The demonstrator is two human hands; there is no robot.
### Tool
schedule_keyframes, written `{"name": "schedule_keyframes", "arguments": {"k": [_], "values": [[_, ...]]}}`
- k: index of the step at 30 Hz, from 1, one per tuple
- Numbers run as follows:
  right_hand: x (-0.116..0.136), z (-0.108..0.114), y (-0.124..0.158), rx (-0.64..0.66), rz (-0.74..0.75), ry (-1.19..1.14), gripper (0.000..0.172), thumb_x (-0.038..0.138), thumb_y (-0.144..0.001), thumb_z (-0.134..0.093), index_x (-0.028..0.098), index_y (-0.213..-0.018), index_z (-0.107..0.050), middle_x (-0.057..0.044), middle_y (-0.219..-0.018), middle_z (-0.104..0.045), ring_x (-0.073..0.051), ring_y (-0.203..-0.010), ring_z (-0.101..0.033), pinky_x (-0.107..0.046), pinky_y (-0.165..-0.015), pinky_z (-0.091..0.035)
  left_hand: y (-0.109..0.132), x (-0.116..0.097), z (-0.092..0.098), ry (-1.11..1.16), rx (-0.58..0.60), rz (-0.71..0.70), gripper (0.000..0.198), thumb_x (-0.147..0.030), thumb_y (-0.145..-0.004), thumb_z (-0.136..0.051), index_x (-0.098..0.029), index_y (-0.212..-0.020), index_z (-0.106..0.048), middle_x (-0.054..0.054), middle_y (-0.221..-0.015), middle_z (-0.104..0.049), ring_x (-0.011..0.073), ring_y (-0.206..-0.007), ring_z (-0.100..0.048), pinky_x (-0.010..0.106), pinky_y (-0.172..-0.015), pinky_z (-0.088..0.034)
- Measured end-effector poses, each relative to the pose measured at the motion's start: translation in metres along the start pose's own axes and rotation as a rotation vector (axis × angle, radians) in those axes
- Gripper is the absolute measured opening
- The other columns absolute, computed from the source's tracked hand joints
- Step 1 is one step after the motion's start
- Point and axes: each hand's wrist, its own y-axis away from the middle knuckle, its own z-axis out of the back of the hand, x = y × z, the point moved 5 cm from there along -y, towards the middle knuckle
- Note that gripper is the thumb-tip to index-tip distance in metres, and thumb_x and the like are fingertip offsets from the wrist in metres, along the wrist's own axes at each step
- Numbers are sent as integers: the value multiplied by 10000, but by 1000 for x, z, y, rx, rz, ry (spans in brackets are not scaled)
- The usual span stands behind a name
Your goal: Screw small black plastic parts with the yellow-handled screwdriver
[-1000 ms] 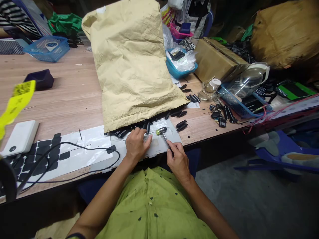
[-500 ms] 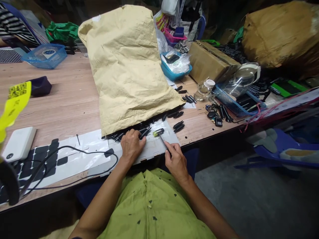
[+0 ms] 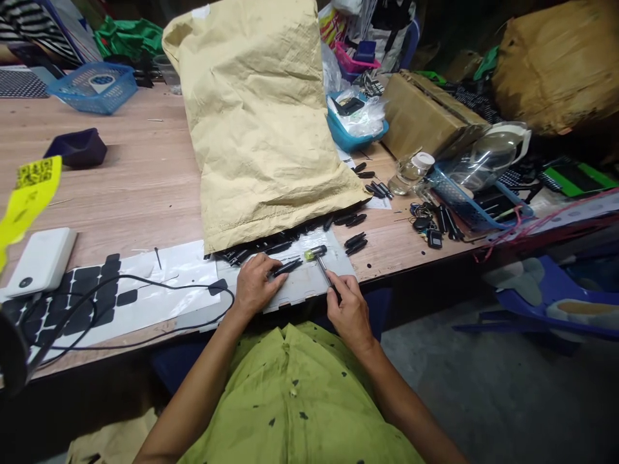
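Observation:
My left hand (image 3: 255,283) is closed on a slim black pointed piece (image 3: 289,267), pinched between thumb and fingers; a thin metal tip shows at its end. It rests low over a pale grey board (image 3: 300,291) at the table edge. In my right hand (image 3: 352,312) is the handle of a small mallet (image 3: 316,252), whose yellow-and-black head lies over the board, just right of the black piece and apart from it. Similar black pieces (image 3: 261,246) are heaped at the mouth of a large tan paper sack (image 3: 261,129), partly hidden by it.
Small groups of black pieces (image 3: 355,243) lie right of the board. Further right are keys (image 3: 425,225), a glass jar (image 3: 411,173) and a blue basket (image 3: 476,196). On the left, a black cable (image 3: 169,279) loops across a sticker sheet (image 3: 159,296) beside a white power bank (image 3: 41,261).
My left hand has drawn back slightly from the heap with a black piece now in its fingers. My right hand still grips the mallet. The whole view has shifted a little.

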Motion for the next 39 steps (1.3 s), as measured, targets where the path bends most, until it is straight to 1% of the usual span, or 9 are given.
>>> {"name": "schedule_keyframes", "arguments": {"k": [5, 8, 14, 18, 23, 25, 29, 33, 39], "values": [[-2, 0, 0, -10, 6, -5, 417, 197, -918, -463, 226, -1230, -738, -67, -940, -605, -188, -877, -647, -279, -784, -578, 0, 1, 0, 42, 30, 1, 208, -358, -932, -623, -240, -1008, -776, 37, -852, -680, 208, -831, -630, 338, -797, -501], [-2, 1, 0, -12, 13, 0, 414, 201, -919, -463, 233, -1226, -739, -61, -927, -603, -186, -866, -647, -277, -783, -577, 0, 1, 0, 42, 34, -6, 229, -374, -948, -609, -243, -1024, -780, 42, -850, -691, 216, -856, -635, 343, -801, -495], [-1, 1, -1, -2, 9, -5, 415, 211, -923, -463, 216, -1234, -737, -60, -923, -592, -180, -839, -642, -261, -749, -569, 1, 0, 0, 27, 7, -6, 240, -350, -970, -574, -227, -1038, -768, 47, -856, -690, 216, -861, -638, 338, -794, -480], [-1, 2, -1, 7, -3, -27, 410, 217, -923, -471, 211, -1235, -736, -62, -932, -589, -176, -818, -636, -262, -746, -567, 3, -2, 1, 12, -31, 3, 304, -337, -1005, -491, -217, -996, -771, 53, -862, -654, 205, -845, -629, 331, -786, -481], [-2, 1, 0, 11, -15, -38, 408, 220, -922, -472, 226, -1231, -738, -58, -930, -589, -175, -798, -627, -267, -743, -568, 3, -1, 0, -13, -33, 6, 334, -341, -1012, -462, -220, -1017, -774, 50, -835, -620, 204, -824, -611, 335, -789, -485], [-2, 1, 0, 7, -16, -39, 408, 221, -922, -471, 225, -1229, -739, -59, -930, -591, -178, -808, -630, -270, -746, -569, 3, -1, 0, -11, -33, 5, 327, -351, -1008, -475, -219, -1020, -773, 48, -832, -618, 201, -810, -607, 333, -784, -488], [-2, 0, 0, -4, -10, -50, 402, 219, -921, -478, 227, -1225, -741, -60, -934, -596, -180, -846, -641, -276, -775, -574, 3, 0, 1, -2, -27, -11, 267, -402, -937, -615, -211, -1047, -766, 41, -850, -627, 190, -763, -597, 326, -765, -498], [-7, -1, -1, 0, -11, -103, 398, 217, -914, -491, 226, -1224, -740, -63, -938, -610, -183, -853, -645, -299, -804, -590, 3, 2, 0, 4, -8, -4, 218, -363, -908, -656, -229, -1049, -756, 35, -868, -644, 194, -777, -606, 331, -777, -505], [-12, 4, -4, 28, -55, -273, 373, 263, -917, -546, 198, -1239, -724, -76, -986, -665, -159, -792, -654, -284, -707, -603, 1, 3, -3, 22, 14, 19, 160, -282, -864, -685, -237, -1003, -750, 32, -883, -670, 217, -867, -636, 339, -816, -507]]}}
